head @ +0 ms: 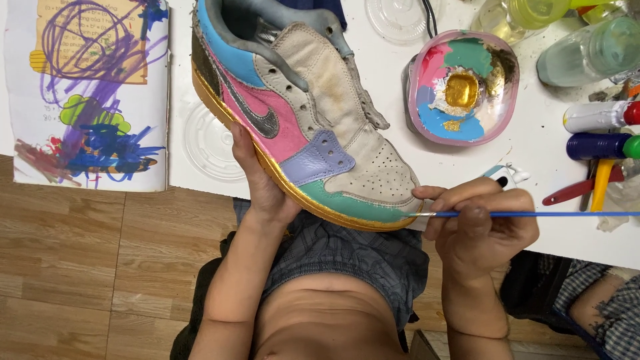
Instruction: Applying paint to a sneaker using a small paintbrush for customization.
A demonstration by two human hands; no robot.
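My left hand [261, 185] grips the gold sole of a painted sneaker [303, 113] from below and holds it tilted over the white table [533, 143]. The shoe has blue, pink, lilac, teal and cream panels. My right hand [477, 223] is shut on a thin blue paintbrush [533, 214], whose tip touches the gold sole edge at the toe. Beyond the toe sits a pink dish [465, 87] that serves as a palette, with gold, blue, teal and pink paint.
Paint tubes [600, 130] and a red-handled tool [579, 190] lie at the right. Plastic bottles [587, 50] stand at the back right. A scribbled drawing pad [90, 93] lies at the left, clear lids [207, 143] beside the shoe, wooden floor [100, 267] below.
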